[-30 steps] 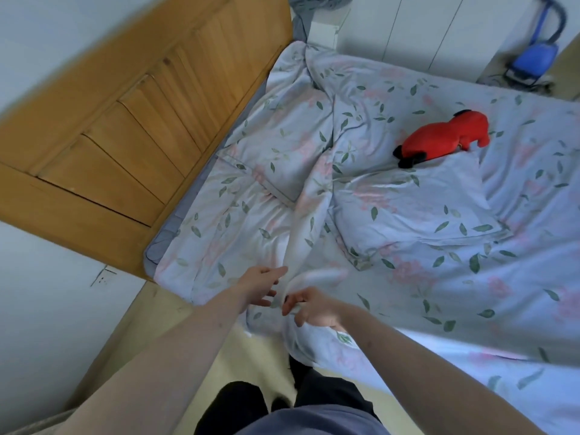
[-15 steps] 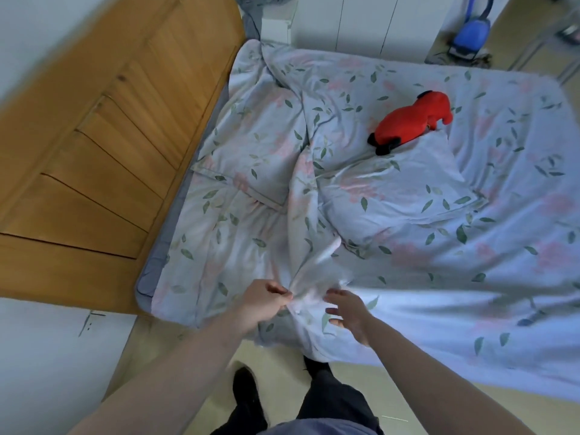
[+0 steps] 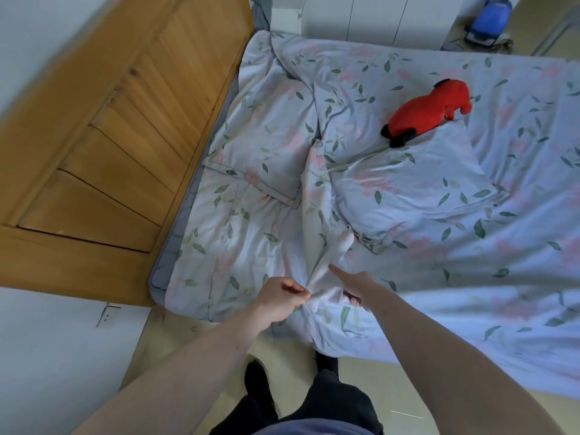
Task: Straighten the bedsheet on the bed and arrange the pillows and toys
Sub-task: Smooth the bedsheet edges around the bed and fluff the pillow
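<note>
A pale floral bedsheet point(image 3: 470, 271) covers the bed and is bunched into a raised fold running from the near edge toward the pillows. My left hand point(image 3: 279, 296) grips that fold in a fist at the bed's near edge. My right hand point(image 3: 353, 285) holds the same bunched cloth just to the right, thumb up, fingers tucked under the fabric. One floral pillow point(image 3: 266, 142) lies by the headboard, a second pillow point(image 3: 408, 189) sits to its right. A red plush toy point(image 3: 423, 113) rests on the far edge of the second pillow.
A wooden headboard point(image 3: 110, 136) runs along the left. A grey mattress corner point(image 3: 157, 277) shows below the sheet. White cabinets point(image 3: 361, 17) and a blue appliance point(image 3: 489, 20) stand beyond the bed. My legs point(image 3: 314, 397) stand on the floor at the bedside.
My left hand has closed into a fist on the sheet fold and my right hand has taken hold of the cloth beside it. The view has shifted slightly.
</note>
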Demonstrator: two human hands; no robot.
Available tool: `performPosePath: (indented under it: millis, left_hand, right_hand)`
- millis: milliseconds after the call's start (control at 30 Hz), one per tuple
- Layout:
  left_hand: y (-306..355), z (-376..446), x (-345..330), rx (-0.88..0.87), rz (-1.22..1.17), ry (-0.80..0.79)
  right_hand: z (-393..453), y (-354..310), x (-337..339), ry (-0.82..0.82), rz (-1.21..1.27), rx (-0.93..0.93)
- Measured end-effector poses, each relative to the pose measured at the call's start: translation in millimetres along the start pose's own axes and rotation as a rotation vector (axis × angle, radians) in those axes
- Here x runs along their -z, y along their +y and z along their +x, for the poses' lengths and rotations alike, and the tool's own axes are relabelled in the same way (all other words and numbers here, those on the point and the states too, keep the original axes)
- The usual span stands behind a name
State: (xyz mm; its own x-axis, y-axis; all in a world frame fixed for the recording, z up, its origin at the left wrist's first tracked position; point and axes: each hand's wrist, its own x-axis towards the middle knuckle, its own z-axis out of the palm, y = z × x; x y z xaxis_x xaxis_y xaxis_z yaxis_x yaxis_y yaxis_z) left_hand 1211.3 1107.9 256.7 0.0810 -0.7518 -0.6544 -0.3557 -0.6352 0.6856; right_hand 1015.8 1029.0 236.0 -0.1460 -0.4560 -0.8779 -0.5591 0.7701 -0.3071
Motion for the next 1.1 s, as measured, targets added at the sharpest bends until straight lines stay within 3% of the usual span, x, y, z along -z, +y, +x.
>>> performPosePath:
  millis: [133, 300, 433, 667, 767, 867, 933, 1000, 1100]
  left_hand:
    - [6, -3, -6, -0.026, 0.039, -0.008]
    - [14, -10, -14, -0.051, 0.027, 0.006]
    - [19, -12, -22, -0.038, 0.0, 0.044]
    - [18, -12, -25, 0.06, 0.022, 0.046]
    - [15, -12, -7, 0.173, -0.075, 0.105]
    - [27, -16, 20, 0.251, -0.38, 0.221]
    - [39, -16, 38, 0.284, -0.54, 0.215]
    - [52, -14, 50, 0.298, -0.548, 0.145]
    - [68, -12, 52, 0.285, -0.353, 0.053]
  right_hand:
    - [7, 9, 9, -0.169, 0.073, -0.058]
    - [36, 18, 19, -0.124, 0.005, -0.005]
    - [37, 17, 23, -0.322, 0.432, -0.119]
    - [9, -7, 30, -0.324, 0.554, 0.145]
    - [-20, -30, 23, -0.401, 0.411, 0.35]
    - [-46, -44, 8, -0.45, 0.07, 0.637]
    - [-57, -47, 1, -0.477, -0.16, 0.816]
    - [-64, -48, -5, -0.519, -0.308, 0.897]
    - [-71, -46, -12, -0.513, -0.477, 0.941]
